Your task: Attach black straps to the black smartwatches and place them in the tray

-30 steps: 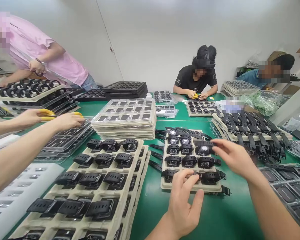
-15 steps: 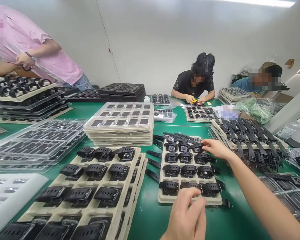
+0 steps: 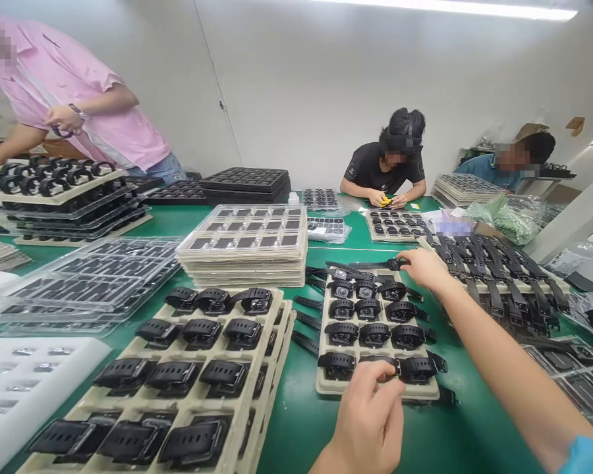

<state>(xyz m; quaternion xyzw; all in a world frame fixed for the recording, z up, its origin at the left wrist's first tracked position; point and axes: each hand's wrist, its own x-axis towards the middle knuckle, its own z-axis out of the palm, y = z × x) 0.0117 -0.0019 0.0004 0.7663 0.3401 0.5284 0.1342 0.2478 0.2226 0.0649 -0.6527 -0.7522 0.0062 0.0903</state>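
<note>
At the far end of the cream tray point(image 3: 325, 388), my right hand point(image 3: 422, 268) pinches the end of a black smartwatch point(image 3: 393, 264) whose strap stretches off to the left. Rows of black smartwatches, mostly with looped straps, fill the tray's cells; several show their round sensor backs. My left hand point(image 3: 368, 418) is loosely closed at the tray's front edge, its fingertips by the front-row middle watch point(image 3: 375, 361). Whatever lies between those fingers is hidden. More black straps point(image 3: 306, 343) stick out along the tray's left side.
Stacked watch trays point(image 3: 237, 345) stand on the left, with a pile of screen trays point(image 3: 244, 263) behind. On the right are trays draped with straps point(image 3: 489, 266) and clear plastic trays point(image 3: 573, 378). Co-workers point(image 3: 390, 172) sit across the green table; another person point(image 3: 93, 112) leans at far left.
My right hand has moved slightly away from me, with a smartwatch now in its fingers at the tray's far end. My left hand has stayed at the front edge.
</note>
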